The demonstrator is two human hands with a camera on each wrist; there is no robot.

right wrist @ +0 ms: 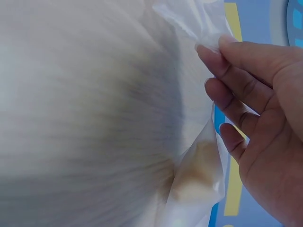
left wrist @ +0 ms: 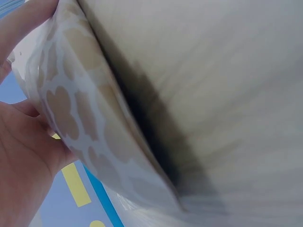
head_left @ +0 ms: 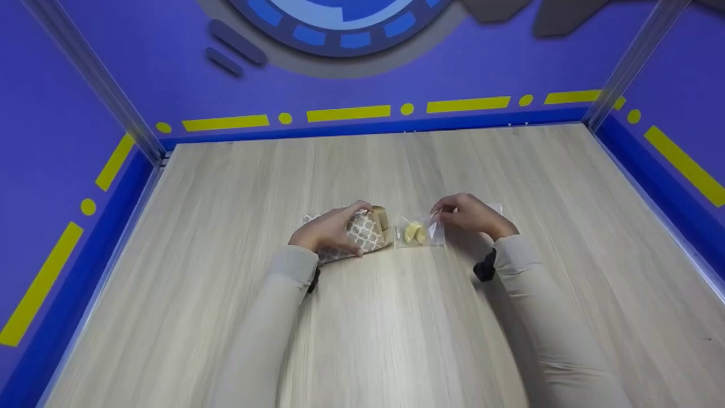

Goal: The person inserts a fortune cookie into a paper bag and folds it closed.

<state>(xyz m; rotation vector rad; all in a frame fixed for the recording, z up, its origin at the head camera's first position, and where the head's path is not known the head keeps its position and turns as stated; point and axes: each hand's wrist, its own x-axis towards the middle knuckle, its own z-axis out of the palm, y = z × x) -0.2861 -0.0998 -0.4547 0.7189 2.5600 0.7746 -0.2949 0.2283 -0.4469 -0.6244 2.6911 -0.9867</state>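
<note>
My left hand (head_left: 330, 228) grips a tan and white patterned paper bag (head_left: 365, 233), thumb and fingers spread around its sides. The bag lies on its side, its brown mouth facing right. Close by that mouth is a small clear plastic bag (head_left: 435, 233) with pale yellow pieces (head_left: 414, 232) inside. Between thumb and index finger, my right hand (head_left: 469, 213) pinches the plastic bag's clear film (right wrist: 201, 21). In the right wrist view the other fingers are loosely bent beside the film, and a yellowish piece (right wrist: 199, 165) shows through the plastic below.
Both hands work near the middle of a light wood-grain table (head_left: 362, 328). Blue panels with yellow dashes (head_left: 348, 113) enclose its back and sides, with metal posts (head_left: 634, 62) at the corners. A bit of clear or white material (head_left: 495, 207) shows behind the right hand.
</note>
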